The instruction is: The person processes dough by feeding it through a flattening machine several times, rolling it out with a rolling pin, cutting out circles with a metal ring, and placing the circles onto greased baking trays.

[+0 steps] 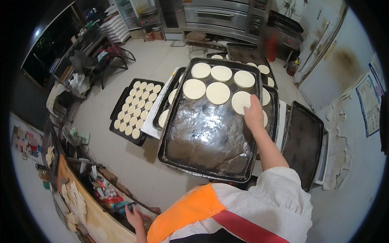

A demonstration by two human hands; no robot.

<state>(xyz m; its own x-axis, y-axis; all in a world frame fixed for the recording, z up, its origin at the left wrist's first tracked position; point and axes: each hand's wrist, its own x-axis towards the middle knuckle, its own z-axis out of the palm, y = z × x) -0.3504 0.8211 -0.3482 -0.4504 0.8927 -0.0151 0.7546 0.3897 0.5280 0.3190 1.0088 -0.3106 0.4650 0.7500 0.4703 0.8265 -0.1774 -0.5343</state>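
Note:
In front of me lies a large dark baking tray [202, 137] with several flat, pale dough rounds in two rows at its far end. My right hand [253, 113] reaches over the tray, its fingers closed on the near right edge of one dough round [241, 102]. That round lies at the right end of the nearer row, and another dough round [218, 93] sits just left of it. Low at the left, my left hand [134, 218] hangs beside a wooden bench, fingers apart, close to a teal object [121, 207]; I make out nothing held in it.
More trays with dough rounds stick out beneath and behind the large one. A black tray [112, 121] of small dough rounds is on the left. At the right leans a bare dark tray [304, 141]. A steel oven [216, 16] stands behind; a wooden bench [95, 214] is lower left.

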